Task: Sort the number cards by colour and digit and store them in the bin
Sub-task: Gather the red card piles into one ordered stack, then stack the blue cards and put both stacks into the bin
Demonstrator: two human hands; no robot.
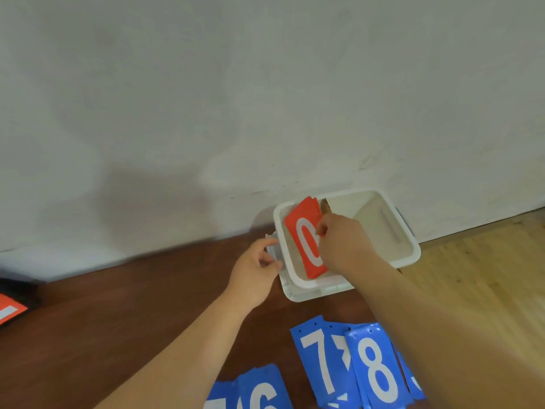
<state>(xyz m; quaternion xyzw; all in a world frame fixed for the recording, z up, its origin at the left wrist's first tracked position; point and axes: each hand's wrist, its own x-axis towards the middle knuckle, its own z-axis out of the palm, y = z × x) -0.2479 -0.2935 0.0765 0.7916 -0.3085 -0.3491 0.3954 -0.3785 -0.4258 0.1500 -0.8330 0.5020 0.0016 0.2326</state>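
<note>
Red number cards (pixel 298 219) sit in a small stack inside the white plastic bin (pixel 410 241), leaning in its left part, and the top one shows a white 0. The right hand (pixel 345 242) reaches into the bin from above and pinches the right edge of this stack between thumb and curled fingers. The left hand (pixel 254 276) is outside the bin and holds its left handle with bent fingers. The bin stands against the grey wall (pixel 265 84), where a dark brown wooden surface (pixel 118 320) meets a lighter wooden one (pixel 486 276). Nearer to the person, blue cards lie flat on the brown surface: a 7 card (pixel 320 358), an 8 card (pixel 379 371) partly over it, and a 6 card (pixel 262 391) further left. One more red card (pixel 8 309) lies at the far left edge, well apart from the bin
</note>
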